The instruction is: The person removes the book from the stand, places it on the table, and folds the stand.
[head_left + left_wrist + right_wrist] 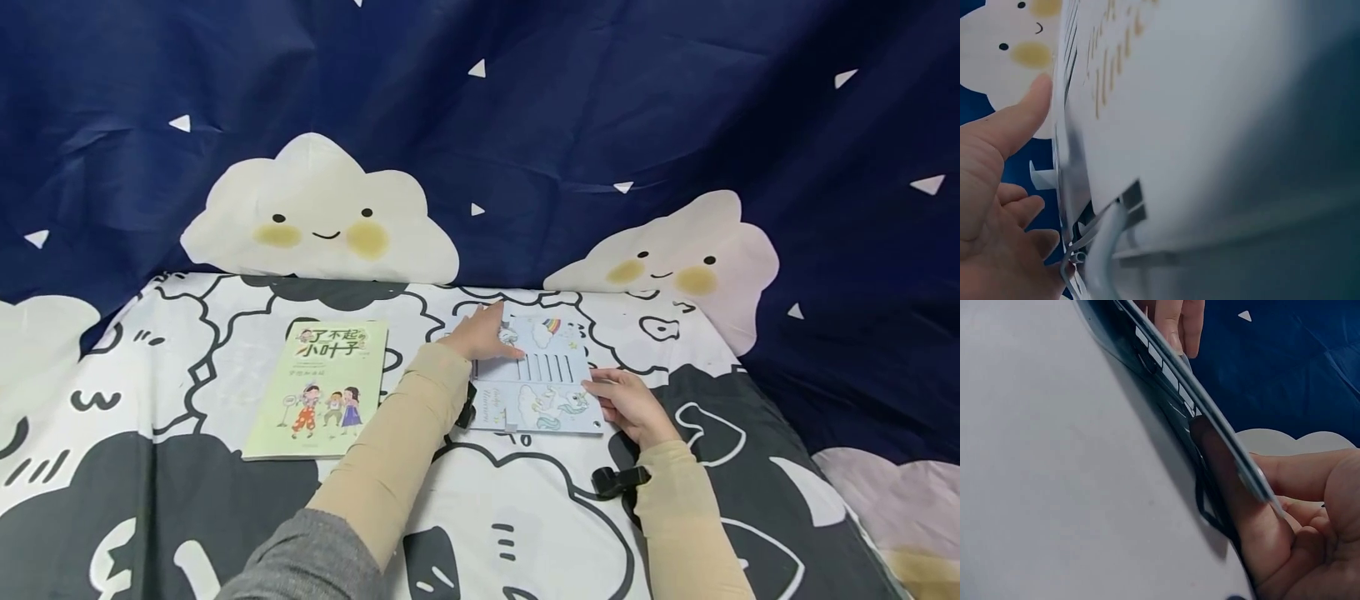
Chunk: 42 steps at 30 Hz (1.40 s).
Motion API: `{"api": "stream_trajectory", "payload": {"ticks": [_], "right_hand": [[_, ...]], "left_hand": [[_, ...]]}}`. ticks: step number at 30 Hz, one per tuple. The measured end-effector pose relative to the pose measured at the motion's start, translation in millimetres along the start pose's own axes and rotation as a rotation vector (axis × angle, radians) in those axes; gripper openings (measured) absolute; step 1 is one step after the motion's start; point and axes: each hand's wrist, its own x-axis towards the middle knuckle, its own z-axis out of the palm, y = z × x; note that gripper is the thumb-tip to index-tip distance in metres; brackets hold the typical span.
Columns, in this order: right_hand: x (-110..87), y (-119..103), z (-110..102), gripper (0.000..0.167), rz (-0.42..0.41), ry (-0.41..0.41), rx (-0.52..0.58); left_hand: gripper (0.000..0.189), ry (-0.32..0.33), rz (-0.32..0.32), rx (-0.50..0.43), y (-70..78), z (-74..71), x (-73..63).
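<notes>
A pale blue book stand printed with a unicorn and a rainbow leans in the middle of the head view, with slots across its face. My right hand grips its right edge, the thumb in front and a finger behind. At the upper left, my left hand lies over the stand's face, its thumb stretched along the front and the other fingers loosely bent. The left wrist view shows the stand's back and a wire leg. A small clip juts from the front.
To the left lies a light green book with cartoon children on its cover. Both items are on a black and white cartoon cloth. Behind hangs a dark blue curtain with cloud prints. A black strap sits at the right wrist.
</notes>
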Motion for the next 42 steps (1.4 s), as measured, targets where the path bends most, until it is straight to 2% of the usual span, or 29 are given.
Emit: {"api": "stream_trajectory", "payload": {"ticks": [6, 19, 31, 36, 42], "right_hand": [[-2.6, -1, 3, 0.060, 0.015, 0.008, -0.014], [-5.4, -2, 2, 0.060, 0.016, 0.012, -0.030], [4.5, -4, 7, 0.064, 0.009, -0.025, -0.022], [10.0, -4, 8, 0.064, 0.009, -0.038, -0.017], [12.5, -8, 7, 0.064, 0.017, 0.010, -0.048]], "left_hand": [[0.106, -0.043, -0.020, 0.004, -0.9, -2.1, 2.9], [0.098, -0.040, -0.044, 0.027, 2.5, -2.0, 1.1], [0.098, -0.024, -0.046, 0.025, -7.1, -2.7, -1.2], [0.092, 0.001, -0.015, 0.017, -6.5, -13.5, -9.3], [0.086, 0.057, -0.005, -0.033, 0.8, -36.1, -26.8]]}}
